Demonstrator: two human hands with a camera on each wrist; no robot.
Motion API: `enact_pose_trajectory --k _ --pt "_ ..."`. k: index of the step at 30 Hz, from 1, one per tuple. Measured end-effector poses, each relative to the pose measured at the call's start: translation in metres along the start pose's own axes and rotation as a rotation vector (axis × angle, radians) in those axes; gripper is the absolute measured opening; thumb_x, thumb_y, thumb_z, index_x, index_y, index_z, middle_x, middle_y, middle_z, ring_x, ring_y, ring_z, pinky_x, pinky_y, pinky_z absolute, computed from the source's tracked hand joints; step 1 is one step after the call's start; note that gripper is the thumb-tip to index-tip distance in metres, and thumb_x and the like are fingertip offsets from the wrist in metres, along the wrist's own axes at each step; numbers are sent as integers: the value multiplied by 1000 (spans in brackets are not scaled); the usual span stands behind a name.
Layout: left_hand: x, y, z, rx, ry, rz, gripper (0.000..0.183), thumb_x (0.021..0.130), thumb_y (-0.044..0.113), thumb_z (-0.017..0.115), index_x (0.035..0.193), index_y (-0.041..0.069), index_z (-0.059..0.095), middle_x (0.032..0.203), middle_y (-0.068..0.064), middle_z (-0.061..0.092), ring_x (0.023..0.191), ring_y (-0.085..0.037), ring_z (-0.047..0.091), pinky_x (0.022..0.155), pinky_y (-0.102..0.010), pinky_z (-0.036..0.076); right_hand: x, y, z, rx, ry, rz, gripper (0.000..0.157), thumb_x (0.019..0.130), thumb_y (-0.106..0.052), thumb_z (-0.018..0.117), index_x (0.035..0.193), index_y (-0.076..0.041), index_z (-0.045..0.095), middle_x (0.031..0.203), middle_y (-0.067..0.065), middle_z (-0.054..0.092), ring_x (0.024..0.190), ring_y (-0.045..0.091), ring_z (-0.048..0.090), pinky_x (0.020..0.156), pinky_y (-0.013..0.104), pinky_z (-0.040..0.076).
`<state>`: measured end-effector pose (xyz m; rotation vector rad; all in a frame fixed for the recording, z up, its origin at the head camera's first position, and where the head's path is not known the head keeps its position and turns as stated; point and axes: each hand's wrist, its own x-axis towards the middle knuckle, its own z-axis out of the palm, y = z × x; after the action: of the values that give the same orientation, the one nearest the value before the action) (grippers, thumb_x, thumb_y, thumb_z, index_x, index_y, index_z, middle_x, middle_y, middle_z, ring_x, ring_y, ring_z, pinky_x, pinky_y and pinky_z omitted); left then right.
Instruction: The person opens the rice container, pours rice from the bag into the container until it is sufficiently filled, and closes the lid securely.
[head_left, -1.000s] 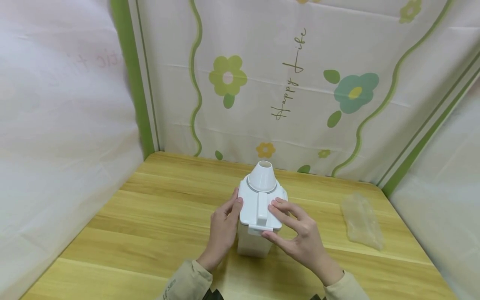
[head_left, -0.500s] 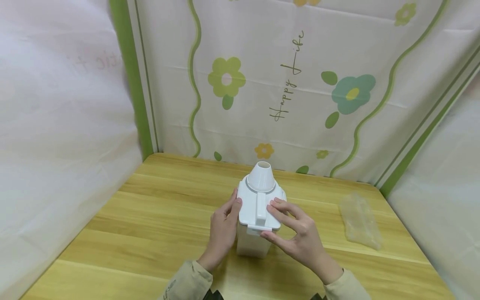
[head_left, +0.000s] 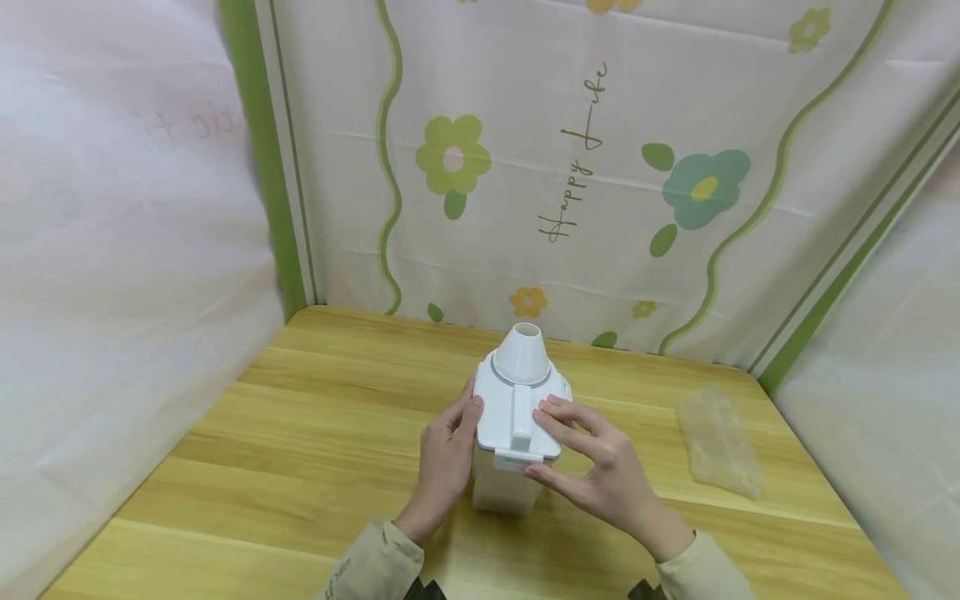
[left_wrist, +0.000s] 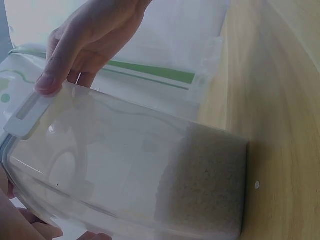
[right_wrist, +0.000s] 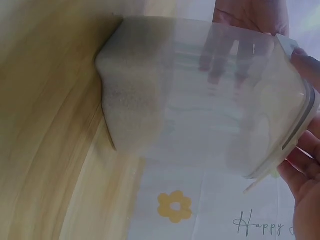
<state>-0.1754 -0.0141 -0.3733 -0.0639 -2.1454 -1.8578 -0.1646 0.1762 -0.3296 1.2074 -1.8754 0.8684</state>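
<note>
A clear plastic storage container [head_left: 504, 490] with a white lid [head_left: 495, 408] stands upright on the table. Its lower part holds pale rice-like grains [left_wrist: 210, 185]. On the lid are a cone-shaped white spout [head_left: 523, 357] and a raised bar [head_left: 522, 417]. My left hand [head_left: 444, 454] holds the container's left side, thumb at the lid's edge; some of its fingers show through the clear wall in the right wrist view. My right hand [head_left: 606, 471] grips the lid's front right corner, thumb at the white front latch [head_left: 517, 460] and fingertips beside the bar.
A wood-grain table [head_left: 285, 467] spreads around the container. On the right lies a see-through plastic bag [head_left: 720, 442]. A flowered curtain [head_left: 570, 125] hangs at the back, with white fabric on both sides. One white grain [left_wrist: 257, 185] lies near the container's base.
Almost everything keeps its place. The right thumb has shifted very slightly to the right at the front latch, and the right sleeve sits a little further right.
</note>
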Motion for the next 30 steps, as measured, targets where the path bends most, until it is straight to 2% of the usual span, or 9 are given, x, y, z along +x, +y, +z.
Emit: enact_pose_trajectory --k 5,13,18,30 --pt "0 1 -1 -3 -7 1 44 91 45 45 126 21 51 127 14 45 115 -4 40 95 -31 35 0 0 -3 7 -29 2 56 62 -20 82 109 1 63 106 16 57 95 33 56 85 34 45" --pt "-1 2 1 -45 -24 25 43 92 42 45 127 16 50 129 9 44 116 -6 39 95 -30 35 0 0 -2 6 -9 1 55 61 -20 82 108 1 64 106 17 58 93 33 57 82 33 47" --pt "-2 3 3 -68 -12 9 44 92 41 44 128 15 49 129 9 44 116 -4 39 95 -27 34 1 -1 -2 18 -8 12 53 61 -19 83 107 1 64 105 16 57 93 34 57 77 31 49" --pt "-3 3 6 -116 -10 0 43 93 40 44 128 16 49 129 10 44 117 -5 39 96 -28 33 0 -1 -1 19 -6 27 53 61 -20 83 107 -1 65 105 15 57 95 32 57 80 30 48"
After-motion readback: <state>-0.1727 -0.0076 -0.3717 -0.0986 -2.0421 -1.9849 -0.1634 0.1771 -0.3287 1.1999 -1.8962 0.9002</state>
